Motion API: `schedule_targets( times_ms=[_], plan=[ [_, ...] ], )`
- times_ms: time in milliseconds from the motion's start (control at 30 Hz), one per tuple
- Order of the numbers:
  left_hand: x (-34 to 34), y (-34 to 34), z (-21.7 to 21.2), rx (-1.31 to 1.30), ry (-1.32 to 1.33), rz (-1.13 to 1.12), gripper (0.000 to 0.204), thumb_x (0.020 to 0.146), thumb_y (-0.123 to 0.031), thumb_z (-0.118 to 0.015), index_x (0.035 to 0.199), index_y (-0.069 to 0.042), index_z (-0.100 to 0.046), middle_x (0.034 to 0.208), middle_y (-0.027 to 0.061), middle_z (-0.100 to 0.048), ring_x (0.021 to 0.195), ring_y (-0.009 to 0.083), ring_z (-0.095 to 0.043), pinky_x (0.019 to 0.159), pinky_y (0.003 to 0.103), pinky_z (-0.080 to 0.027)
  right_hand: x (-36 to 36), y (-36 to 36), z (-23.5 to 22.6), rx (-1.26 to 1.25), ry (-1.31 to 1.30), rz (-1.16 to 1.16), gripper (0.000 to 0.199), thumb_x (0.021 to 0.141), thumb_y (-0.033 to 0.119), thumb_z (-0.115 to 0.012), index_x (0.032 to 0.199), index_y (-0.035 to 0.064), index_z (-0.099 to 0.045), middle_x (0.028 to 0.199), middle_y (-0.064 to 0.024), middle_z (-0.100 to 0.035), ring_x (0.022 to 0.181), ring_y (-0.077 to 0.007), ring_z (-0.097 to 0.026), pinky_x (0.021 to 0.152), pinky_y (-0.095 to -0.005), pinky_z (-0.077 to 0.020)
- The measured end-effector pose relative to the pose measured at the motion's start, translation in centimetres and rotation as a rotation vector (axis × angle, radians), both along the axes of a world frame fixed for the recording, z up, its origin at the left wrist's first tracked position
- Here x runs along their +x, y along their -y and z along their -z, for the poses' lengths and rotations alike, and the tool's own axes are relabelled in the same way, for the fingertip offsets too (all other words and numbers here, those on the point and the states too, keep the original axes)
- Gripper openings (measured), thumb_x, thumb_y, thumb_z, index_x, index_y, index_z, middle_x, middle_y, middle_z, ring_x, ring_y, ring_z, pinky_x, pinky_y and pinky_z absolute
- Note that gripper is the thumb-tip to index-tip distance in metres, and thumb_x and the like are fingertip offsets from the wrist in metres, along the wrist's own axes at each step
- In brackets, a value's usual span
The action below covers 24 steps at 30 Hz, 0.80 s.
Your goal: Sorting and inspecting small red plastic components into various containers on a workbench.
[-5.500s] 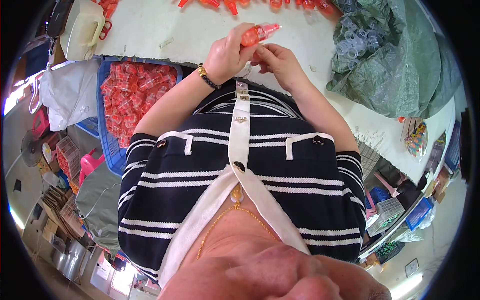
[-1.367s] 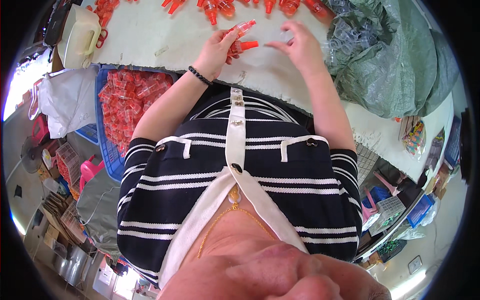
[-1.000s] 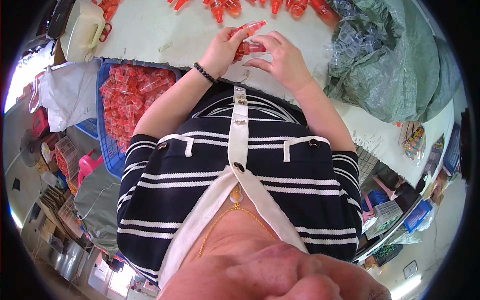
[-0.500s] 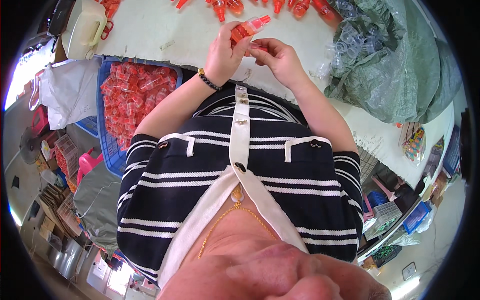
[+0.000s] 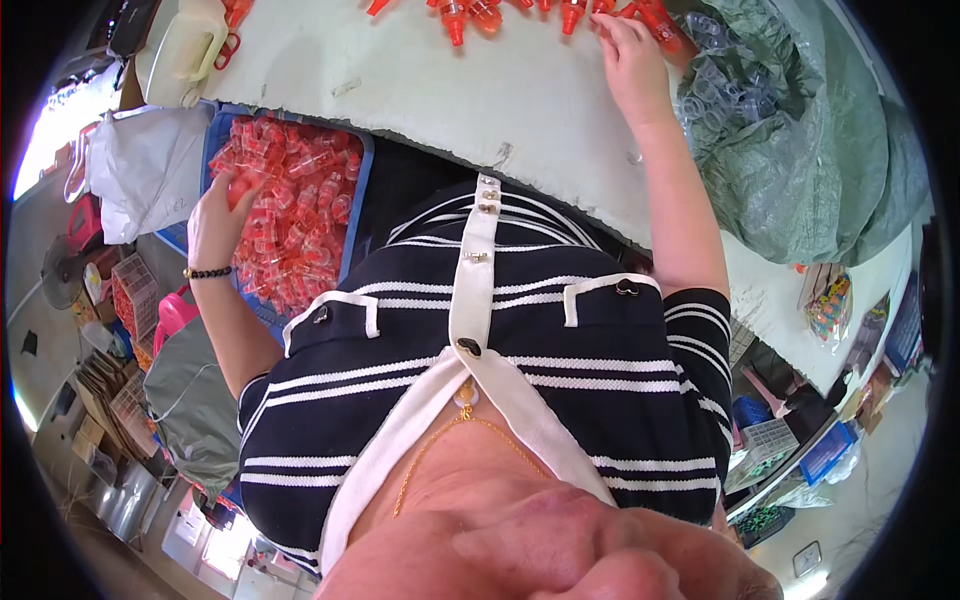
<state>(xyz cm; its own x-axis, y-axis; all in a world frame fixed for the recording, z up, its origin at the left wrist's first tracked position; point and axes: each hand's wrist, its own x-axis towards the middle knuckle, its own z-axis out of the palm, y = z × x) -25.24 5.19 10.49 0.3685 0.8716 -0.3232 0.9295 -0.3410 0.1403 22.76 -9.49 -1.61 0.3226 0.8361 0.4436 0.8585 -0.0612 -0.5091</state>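
Red plastic pieces point(image 5: 290, 215): heaped in the blue crate point(image 5: 362, 190) at my left. My left hand point(image 5: 222, 215) reaches in, fingers curled on one. My right hand point(image 5: 632, 52) rests open among orange parts point(image 5: 470, 14) on the white table point(image 5: 450, 95).

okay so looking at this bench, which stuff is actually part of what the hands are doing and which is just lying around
In use:
left hand in blue crate of orange pieces
right hand at orange parts on table

Lying about:
green sack
white bag
cream jug
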Motion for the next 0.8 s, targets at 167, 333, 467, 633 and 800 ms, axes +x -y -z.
schedule_targets(
  times_ms=[167,333,467,633,800],
  plan=[
    [3.3,0.0,2.0,0.228,0.131,0.325,0.039,0.086,-0.02,-0.06,0.123,-0.012,-0.054,0.121,0.0176,-0.054,0.109,0.0341,-0.053,0.09,0.039,-0.045,0.1,-2.0,0.9,-0.061,0.433,-0.039,0.023,0.081,0.007,-0.058,0.102,0.015,-0.065,0.093,-0.004,-0.059,0.081,-0.0232,-0.059,0.077,-0.0361,-0.0451],
    [17.4,-0.8,7.8,0.26,0.591,0.511,0.039,0.084,-0.006,-0.052,0.122,-0.015,-0.055,0.107,0.0137,-0.057,0.099,0.0329,-0.056,0.086,0.04,-0.047,-1.0,-2.3,1.3,-0.076,0.53,-0.074,0.021,0.08,0.011,-0.057,0.098,0.019,-0.066,0.088,0.0004,-0.057,0.085,-0.0198,-0.057,0.085,-0.039,-0.0387],
    [23.2,-2.8,12.1,0.529,0.428,0.681,0.033,0.083,-0.006,-0.051,0.114,-0.014,-0.057,0.103,0.0105,-0.056,0.095,0.03,-0.057,0.08,0.04,-0.049,-2.2,-1.8,0.3,0.005,0.411,-0.058,0.022,0.08,0.013,-0.056,0.098,0.0202,-0.065,0.086,0.0017,-0.056,0.089,-0.0184,-0.056,0.086,-0.0409,-0.0366],
    [24.4,-3.3,12.9,0.537,0.465,0.705,0.029,0.079,-0.008,-0.059,0.108,-0.012,-0.056,0.102,0.0098,-0.056,0.091,0.0297,-0.058,0.078,0.04,-0.049,-1.4,-0.7,0.2,-0.084,0.578,0.109,0.019,0.08,0.014,-0.057,0.097,0.0198,-0.064,0.085,0.0024,-0.056,0.087,-0.0177,-0.057,0.087,-0.0408,-0.0372],
    [24.0,0.3,11.2,0.072,0.725,0.488,0.032,0.08,-0.013,-0.066,0.109,-0.008,-0.054,0.103,0.0098,-0.059,0.092,0.0263,-0.06,0.079,0.036,-0.049,-0.9,-1.2,0.8,-0.128,0.602,0.02,0.018,0.081,0.017,-0.06,0.098,0.0181,-0.064,0.084,0.0004,-0.057,0.085,-0.0181,-0.058,0.092,-0.0417,-0.0363]
  ],
)
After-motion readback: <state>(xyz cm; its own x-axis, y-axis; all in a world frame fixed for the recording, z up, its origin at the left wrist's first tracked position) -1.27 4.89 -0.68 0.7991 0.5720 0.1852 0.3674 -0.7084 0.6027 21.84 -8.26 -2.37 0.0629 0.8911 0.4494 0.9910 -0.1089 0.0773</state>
